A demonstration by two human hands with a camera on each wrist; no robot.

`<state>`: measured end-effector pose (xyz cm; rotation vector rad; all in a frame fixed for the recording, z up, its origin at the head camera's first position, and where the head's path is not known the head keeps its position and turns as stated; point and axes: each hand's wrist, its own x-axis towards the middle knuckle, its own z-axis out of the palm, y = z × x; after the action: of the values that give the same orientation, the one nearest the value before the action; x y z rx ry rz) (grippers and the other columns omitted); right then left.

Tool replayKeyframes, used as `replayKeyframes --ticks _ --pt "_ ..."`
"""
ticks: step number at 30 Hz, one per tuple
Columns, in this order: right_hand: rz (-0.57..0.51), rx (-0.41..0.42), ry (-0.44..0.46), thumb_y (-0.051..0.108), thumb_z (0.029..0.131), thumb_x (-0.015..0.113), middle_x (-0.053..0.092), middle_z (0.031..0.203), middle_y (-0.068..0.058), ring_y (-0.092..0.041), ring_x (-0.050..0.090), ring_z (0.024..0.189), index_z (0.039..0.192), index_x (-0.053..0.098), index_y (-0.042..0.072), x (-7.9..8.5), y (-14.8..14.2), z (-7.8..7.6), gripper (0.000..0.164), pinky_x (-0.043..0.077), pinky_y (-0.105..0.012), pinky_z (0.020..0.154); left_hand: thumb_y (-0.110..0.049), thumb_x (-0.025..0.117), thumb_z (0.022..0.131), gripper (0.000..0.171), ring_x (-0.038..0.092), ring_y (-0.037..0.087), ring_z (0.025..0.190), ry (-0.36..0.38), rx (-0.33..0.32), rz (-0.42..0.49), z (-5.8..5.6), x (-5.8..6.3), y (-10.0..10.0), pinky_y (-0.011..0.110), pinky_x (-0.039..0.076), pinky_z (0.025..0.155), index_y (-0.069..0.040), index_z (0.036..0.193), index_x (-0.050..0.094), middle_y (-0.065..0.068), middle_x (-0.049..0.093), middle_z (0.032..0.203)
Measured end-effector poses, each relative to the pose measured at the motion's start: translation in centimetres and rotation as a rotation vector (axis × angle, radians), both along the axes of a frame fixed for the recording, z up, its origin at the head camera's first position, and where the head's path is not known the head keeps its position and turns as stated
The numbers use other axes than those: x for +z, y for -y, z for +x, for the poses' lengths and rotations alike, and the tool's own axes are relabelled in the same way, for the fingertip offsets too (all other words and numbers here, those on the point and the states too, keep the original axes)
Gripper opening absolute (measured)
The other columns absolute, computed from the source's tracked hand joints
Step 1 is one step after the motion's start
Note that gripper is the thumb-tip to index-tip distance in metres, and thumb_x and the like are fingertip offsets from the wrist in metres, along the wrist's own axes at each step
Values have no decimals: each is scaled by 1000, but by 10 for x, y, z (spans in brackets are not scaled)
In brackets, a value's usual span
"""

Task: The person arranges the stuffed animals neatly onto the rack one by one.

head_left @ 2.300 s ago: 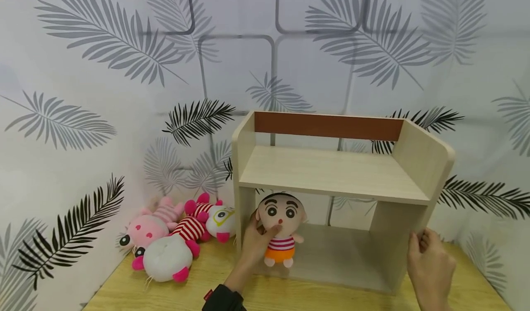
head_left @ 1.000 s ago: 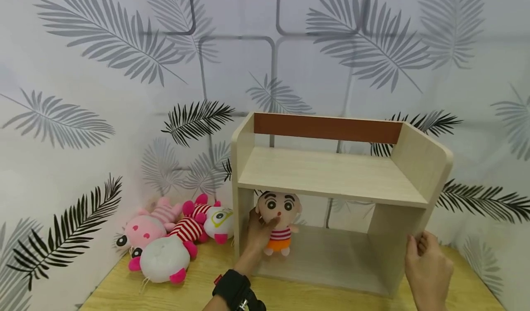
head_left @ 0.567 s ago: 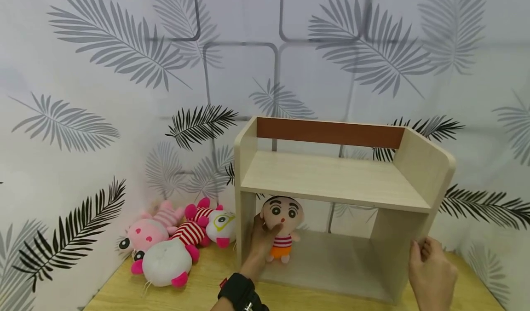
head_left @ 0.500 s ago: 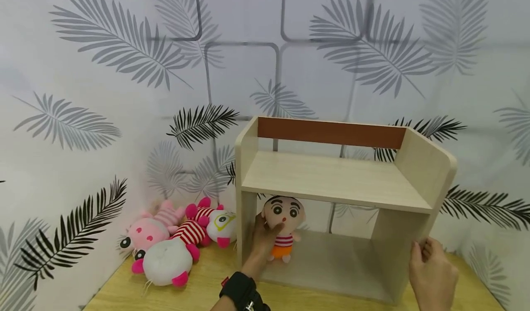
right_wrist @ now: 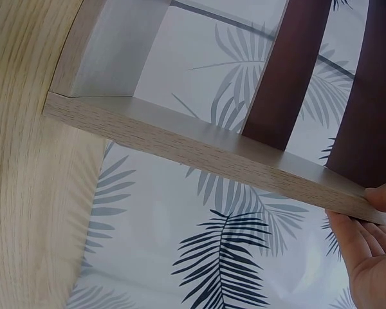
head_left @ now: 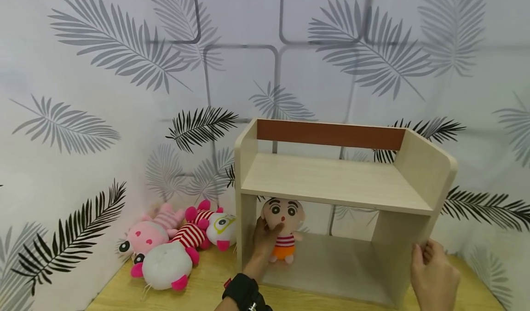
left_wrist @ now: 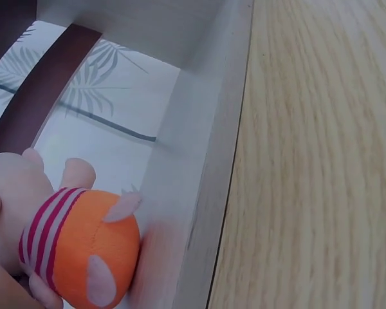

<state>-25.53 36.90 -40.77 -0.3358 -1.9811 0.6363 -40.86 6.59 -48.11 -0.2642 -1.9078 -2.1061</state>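
My left hand [head_left: 263, 241] grips a plush boy doll [head_left: 284, 241] by its head, with the thumb across its cheek. The doll has thick black brows, a pink-striped top and orange shorts. It is upright inside the lower compartment of a pale wooden desktop shelf [head_left: 331, 175], near the left side panel, its head top just under the middle board. In the left wrist view the orange shorts [left_wrist: 100, 241] are right at the bottom board. At the shelf's right side my right hand [head_left: 434, 274] pinches the front edge of the side panel [right_wrist: 199, 151], thumb inside, fingers outside.
Several plush toys lie heaped on the table left of the shelf: a pink one [head_left: 145, 235], a white-and-pink one [head_left: 167, 265] and one with yellow goggles [head_left: 221, 228]. The wood-grain table [head_left: 207, 283] meets a leaf-patterned wall covering [head_left: 124, 95] behind.
My left hand has carried the doll from the compartment's front further back inside it. The right hand keeps its hold on the side panel. The head view has shifted slightly.
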Motion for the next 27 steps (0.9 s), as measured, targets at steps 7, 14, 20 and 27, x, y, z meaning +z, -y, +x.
replayKeyframes --ticks 7,14,20,27 --pt "7 1 -19 2 90 67 67 96 -34 -50 67 84 106 63 -15 1 -1 0 24 49 -16 57 -29 72 88 71 63 36 104 -14 99 -108 3 0 1 52 51 93 3 145 43 22 63 123" --pt "-23 1 0 2 92 65 66 97 -35 -51 67 85 108 62 -16 3 1 1 25 31 2 56 -25 71 90 84 59 43 112 -51 99 -143 3 -1 -1 53 48 96 7 152 25 31 55 131" --pt "-44 2 28 3 92 64 65 98 -37 -52 66 86 109 61 -17 4 2 0 26 20 4 53 -18 74 88 91 40 49 133 -66 171 -149 15 7 1 59 35 107 11 153 17 35 30 151" --pt "-51 12 16 3 93 63 65 97 -37 -52 66 85 107 62 -16 3 4 1 24 20 4 56 -4 69 85 87 30 46 140 -59 217 -157 26 16 7 59 29 110 9 154 17 32 24 156"
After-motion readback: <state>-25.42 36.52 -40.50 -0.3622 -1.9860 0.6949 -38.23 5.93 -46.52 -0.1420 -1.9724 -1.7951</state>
